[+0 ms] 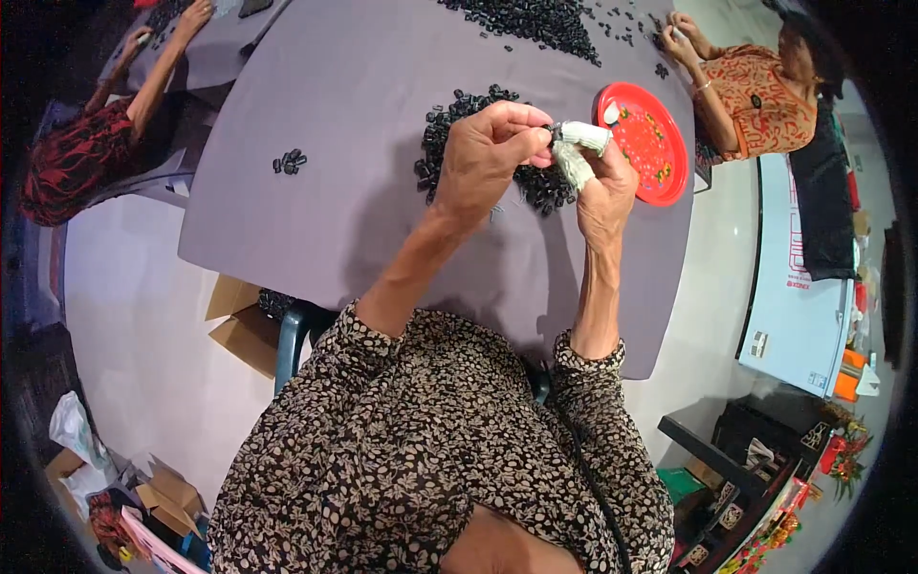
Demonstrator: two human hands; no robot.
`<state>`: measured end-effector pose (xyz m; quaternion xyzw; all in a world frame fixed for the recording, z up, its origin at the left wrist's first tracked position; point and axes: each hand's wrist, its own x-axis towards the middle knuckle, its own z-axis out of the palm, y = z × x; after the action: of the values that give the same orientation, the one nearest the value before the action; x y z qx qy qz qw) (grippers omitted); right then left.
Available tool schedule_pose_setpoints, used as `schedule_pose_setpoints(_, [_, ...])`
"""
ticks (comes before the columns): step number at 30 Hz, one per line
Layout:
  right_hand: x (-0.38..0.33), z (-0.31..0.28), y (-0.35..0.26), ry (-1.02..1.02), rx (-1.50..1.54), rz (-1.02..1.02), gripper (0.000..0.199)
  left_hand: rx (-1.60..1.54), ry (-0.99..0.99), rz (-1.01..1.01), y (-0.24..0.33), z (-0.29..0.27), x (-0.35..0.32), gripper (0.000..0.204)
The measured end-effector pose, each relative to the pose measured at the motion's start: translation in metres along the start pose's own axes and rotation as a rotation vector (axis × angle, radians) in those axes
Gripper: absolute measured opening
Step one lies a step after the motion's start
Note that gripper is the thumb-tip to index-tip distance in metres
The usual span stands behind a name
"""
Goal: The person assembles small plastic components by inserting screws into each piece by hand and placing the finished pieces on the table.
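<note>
Above the near side of the table, my left hand (pixel 476 161) pinches a small black piece (pixel 554 132) between thumb and forefinger. White wrapping (pixel 585 136) covers fingers of my right hand (pixel 607 196), and its wrapped fingertips close on the same piece from the right. The piece is too small to make out in detail. Just beyond and below my hands spreads a heap of small black pieces (pixel 442 124), partly hidden by them. Several more black pieces (pixel 289 162) form a little cluster to the left.
A red round tray (pixel 681 158) with a patterned base sits right of my right hand. Farther off lies a larger black pile (pixel 535 21). Two other people work at the upper left (pixel 91 143) and upper right (pixel 765 100). An open cardboard box (pixel 244 330) stands below the table's left edge.
</note>
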<state>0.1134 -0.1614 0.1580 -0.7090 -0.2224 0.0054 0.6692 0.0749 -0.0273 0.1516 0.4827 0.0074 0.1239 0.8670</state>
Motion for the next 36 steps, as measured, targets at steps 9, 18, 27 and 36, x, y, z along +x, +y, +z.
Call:
schedule_pose_setpoints(9, [0.001,0.004,-0.003,0.072,-0.036,-0.086,0.023,-0.018,0.015,0.052,0.003,0.005,0.000,0.013])
schedule_pose_setpoints(18, [0.002,-0.009,0.005,0.054,0.273,-0.056,0.023,-0.020,-0.005,0.063,0.009,0.013,-0.005,0.013])
schedule_pose_setpoints(27, [0.002,-0.010,0.007,0.002,0.496,-0.027,0.020,-0.012,-0.019,0.066,0.013,0.016,-0.007,0.010])
schedule_pose_setpoints(36, [0.002,-0.009,0.004,0.017,0.376,0.002,0.020,0.013,-0.014,0.075,0.007,0.013,-0.007,0.010])
